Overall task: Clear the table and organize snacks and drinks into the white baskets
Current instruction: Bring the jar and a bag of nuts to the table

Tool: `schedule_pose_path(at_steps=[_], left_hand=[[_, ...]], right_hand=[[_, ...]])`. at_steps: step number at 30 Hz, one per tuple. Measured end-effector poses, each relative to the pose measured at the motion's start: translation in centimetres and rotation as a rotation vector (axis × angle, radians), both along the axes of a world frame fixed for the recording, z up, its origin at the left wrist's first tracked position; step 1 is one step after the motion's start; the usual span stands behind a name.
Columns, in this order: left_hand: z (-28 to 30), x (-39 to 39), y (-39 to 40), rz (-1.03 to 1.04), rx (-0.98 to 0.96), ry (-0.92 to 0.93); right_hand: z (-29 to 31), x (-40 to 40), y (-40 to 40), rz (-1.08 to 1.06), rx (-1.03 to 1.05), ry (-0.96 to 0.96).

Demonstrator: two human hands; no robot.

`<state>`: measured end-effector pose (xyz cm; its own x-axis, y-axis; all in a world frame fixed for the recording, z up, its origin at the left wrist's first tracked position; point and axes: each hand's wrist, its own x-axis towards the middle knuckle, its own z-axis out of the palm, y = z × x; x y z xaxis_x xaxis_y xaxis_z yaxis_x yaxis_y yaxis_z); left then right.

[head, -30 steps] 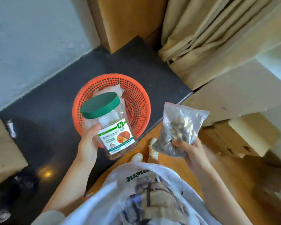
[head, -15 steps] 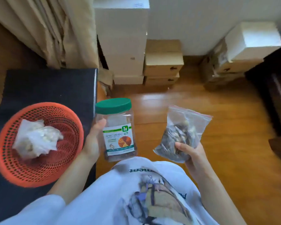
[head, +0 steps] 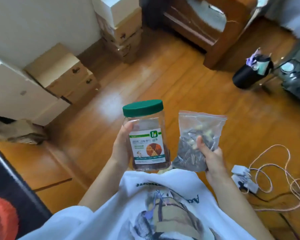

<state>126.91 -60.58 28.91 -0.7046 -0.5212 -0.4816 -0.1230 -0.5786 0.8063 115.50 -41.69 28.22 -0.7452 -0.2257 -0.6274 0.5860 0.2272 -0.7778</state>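
My left hand (head: pixel 120 148) grips a clear plastic jar (head: pixel 146 135) with a green lid and a white-green label, held upright in front of my chest. A little dark snack fills its bottom. My right hand (head: pixel 210 155) holds a clear zip bag (head: pixel 196 141) of dark seeds and pale nuts, thumb pressed on its front. Jar and bag are side by side above the wooden floor. No white basket is in view.
An orange basket (head: pixel 2 215) on a dark table (head: pixel 12 186) shows at the lower left. Cardboard boxes (head: pixel 68 73) line the wall at left. A wooden cabinet (head: pixel 206 26), a black bin (head: pixel 249 73) and a power strip with pink cable (head: pixel 244 179) are to the right.
My view has swung right, away from the orange basket and dark table, toward the open floor. Both hands keep hold of the jar and the bag.
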Motion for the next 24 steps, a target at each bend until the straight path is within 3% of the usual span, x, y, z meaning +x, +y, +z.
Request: schedule_pose_path(at_steps=[6, 12, 24], left_hand=[[-0.1, -7.8, 6.5, -0.309, -0.044, -0.022], [0.1, -15.5, 11.2, -0.483, -0.118, -0.008], [-1.2, -37.8, 17.3, -0.721, -0.159, 0.005]], right_hand=[[-1.0, -3.3, 9.8, -0.350, 0.007, 0.041], [-1.9, -5.4, 15.7, -0.639, -0.040, 0.030], [-2.2, -22.3, 20.4, -0.805, -0.026, 0.084]])
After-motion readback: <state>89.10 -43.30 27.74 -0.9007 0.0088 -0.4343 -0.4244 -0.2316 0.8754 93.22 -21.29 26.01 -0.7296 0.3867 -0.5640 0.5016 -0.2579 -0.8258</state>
